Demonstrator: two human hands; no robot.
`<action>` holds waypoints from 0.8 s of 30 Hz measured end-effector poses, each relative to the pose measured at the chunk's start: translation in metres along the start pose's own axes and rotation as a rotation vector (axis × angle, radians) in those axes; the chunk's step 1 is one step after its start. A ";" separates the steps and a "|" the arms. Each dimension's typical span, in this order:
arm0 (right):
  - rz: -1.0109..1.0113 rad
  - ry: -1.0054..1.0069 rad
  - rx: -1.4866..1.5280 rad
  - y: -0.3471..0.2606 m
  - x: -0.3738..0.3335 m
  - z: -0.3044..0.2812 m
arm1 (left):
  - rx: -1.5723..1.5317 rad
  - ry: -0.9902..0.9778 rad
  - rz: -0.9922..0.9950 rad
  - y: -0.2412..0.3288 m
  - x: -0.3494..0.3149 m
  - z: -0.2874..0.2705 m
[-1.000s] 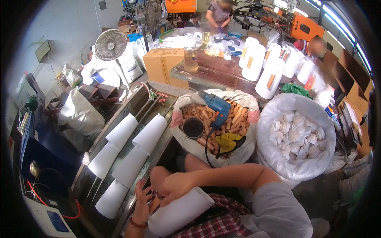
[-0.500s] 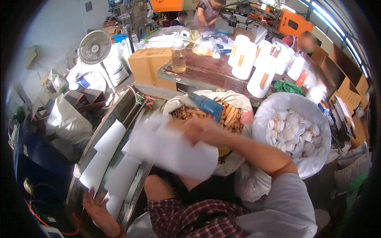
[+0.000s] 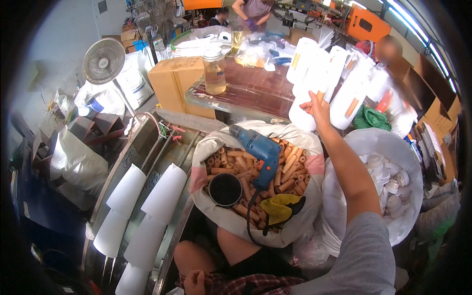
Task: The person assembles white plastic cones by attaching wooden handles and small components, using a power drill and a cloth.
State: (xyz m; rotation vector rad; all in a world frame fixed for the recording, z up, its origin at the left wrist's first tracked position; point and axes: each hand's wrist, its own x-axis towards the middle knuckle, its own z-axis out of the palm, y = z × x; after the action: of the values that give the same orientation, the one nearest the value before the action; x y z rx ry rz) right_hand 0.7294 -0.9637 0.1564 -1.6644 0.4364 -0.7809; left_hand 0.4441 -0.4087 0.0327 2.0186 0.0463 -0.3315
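Note:
Over the table at the upper right, my right hand [image 3: 318,109] is closed at the tan handle of a white tapered cylinder [image 3: 302,116]. This cylinder stands at the front of a group of similar white cylinders [image 3: 350,101], several with tan wooden-looking handles. My left hand [image 3: 195,282] lies low by my lap with its fingers loosely curled, and nothing shows in it. To its left, white tapered sleeves [image 3: 146,242] lie end to end in two rows along metal rods.
A blue drill [image 3: 260,150], a dark round cup [image 3: 225,190] and a yellow-black glove [image 3: 281,208] lie on tan wooden tubes in a sack [image 3: 209,212]. White caps [image 3: 388,182] fill a plastic-lined bag. A liquid jar [image 3: 214,73] stands near the table's left edge. A co-worker [image 3: 253,12] is beyond.
My right hand has carried the blurred white cylinder from above the sack to the table group. My left hand has left the rods for my lap, its fingers now curled.

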 end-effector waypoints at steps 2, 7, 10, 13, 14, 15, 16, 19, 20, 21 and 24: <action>-0.094 0.030 -0.009 0.019 0.018 0.006 | -0.001 0.019 0.035 -0.006 0.003 0.001; 0.091 -0.089 -0.339 0.017 0.053 0.010 | -0.115 0.020 -0.052 -0.040 0.013 0.002; -0.146 -0.440 -0.515 0.010 0.058 -0.006 | -0.137 -0.026 -0.085 0.023 0.013 0.006; -0.249 -0.385 -0.636 -0.055 -0.045 -0.041 | 0.007 -0.018 0.031 0.009 0.011 0.013; -0.294 -0.428 -0.698 -0.076 -0.076 -0.063 | -0.099 -0.084 0.021 0.008 0.014 0.021; -0.435 -0.409 -0.793 -0.089 -0.109 -0.094 | -0.205 -0.154 0.010 0.010 0.017 0.032; -0.576 -0.389 -0.891 -0.103 -0.142 -0.131 | -0.311 -0.226 -0.001 0.017 0.018 0.041; -0.621 -0.150 -1.138 -0.147 -0.229 -0.225 | -0.345 -0.478 0.081 0.065 0.017 0.071; -0.566 -0.040 -1.175 -0.152 -0.252 -0.262 | -0.318 -0.577 0.087 0.083 0.018 0.083; -0.520 0.093 -1.223 -0.150 -0.276 -0.300 | -0.287 -0.684 0.091 0.102 0.021 0.099; -0.424 0.404 -1.565 -0.131 -0.346 -0.374 | -0.276 -0.900 0.079 0.143 0.032 0.145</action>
State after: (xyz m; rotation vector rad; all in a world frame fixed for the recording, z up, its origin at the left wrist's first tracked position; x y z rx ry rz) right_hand 0.2077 -0.9696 0.2264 -3.1128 1.1889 -1.2040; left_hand 0.4690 -0.6053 0.0883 1.4470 -0.5174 -1.0843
